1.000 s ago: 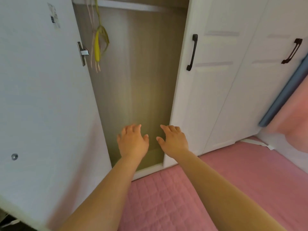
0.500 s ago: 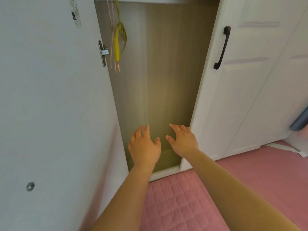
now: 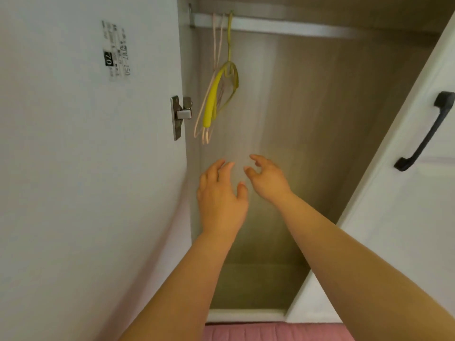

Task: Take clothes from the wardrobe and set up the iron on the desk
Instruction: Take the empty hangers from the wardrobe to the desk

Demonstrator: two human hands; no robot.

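Open wardrobe door (image 3: 86, 168), label, hinge (image 3: 181, 116). Hangers (image 3: 216, 94), yellow and pale, on rail (image 3: 270, 23) inside wardrobe (image 3: 307, 119); no clothes visible. Left hand (image 3: 220, 200), right hand (image 3: 268, 179): raised below hangers, fingers loosely spread, holding nothing. Closed door, black handle (image 3: 426, 134).

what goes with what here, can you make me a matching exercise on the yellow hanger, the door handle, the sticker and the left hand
Column one:
1. yellow hanger
2. door handle
3. sticker
4. left hand

Column two:
A. black, on the white door at the right
B. open, holding nothing
C. hanging from the rail
D. stuck on the inside of the open door at the left

Pairs: 1-C, 2-A, 3-D, 4-B
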